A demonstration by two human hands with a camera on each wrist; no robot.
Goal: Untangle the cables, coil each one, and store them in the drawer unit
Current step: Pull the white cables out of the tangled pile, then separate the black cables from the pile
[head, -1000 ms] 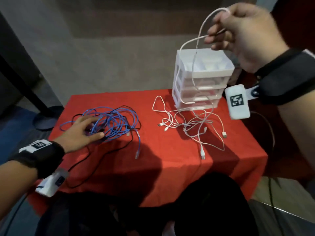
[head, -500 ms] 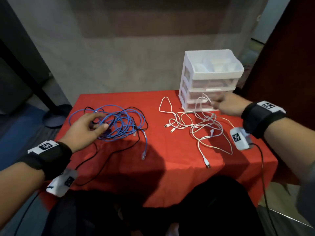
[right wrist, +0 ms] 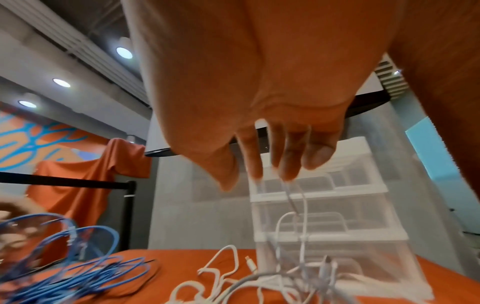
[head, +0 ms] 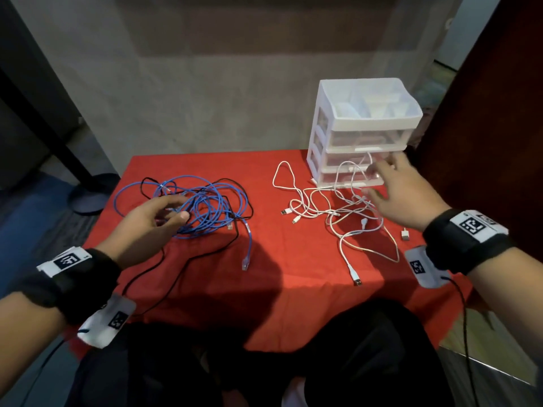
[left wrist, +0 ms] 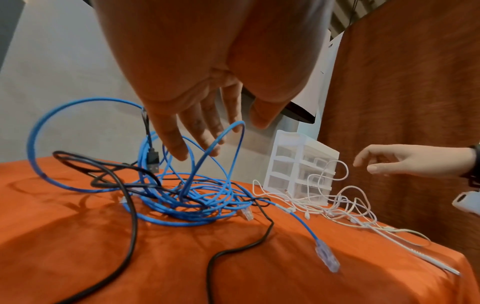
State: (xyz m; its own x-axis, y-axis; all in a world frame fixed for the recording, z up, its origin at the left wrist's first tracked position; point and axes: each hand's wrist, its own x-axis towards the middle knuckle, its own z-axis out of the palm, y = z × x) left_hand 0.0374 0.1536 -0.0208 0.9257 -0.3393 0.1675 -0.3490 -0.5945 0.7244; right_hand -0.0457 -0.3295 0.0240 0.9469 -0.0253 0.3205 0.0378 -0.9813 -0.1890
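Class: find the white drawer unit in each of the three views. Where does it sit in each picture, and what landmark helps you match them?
Head: white drawer unit upper right, at the red table's back edge.
Left wrist: right of centre, small, behind the white cables.
Right wrist: lower centre-right, large and blurred, beyond the fingers.
Shared landmark: the blue cable tangle, left of the unit in all three.

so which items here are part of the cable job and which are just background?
Job:
- blue cable, tangled with black cable
- white cables, tangled
- drawer unit
- left hand, right hand, both empty

Background:
- red tablecloth
- black stand base on the floor
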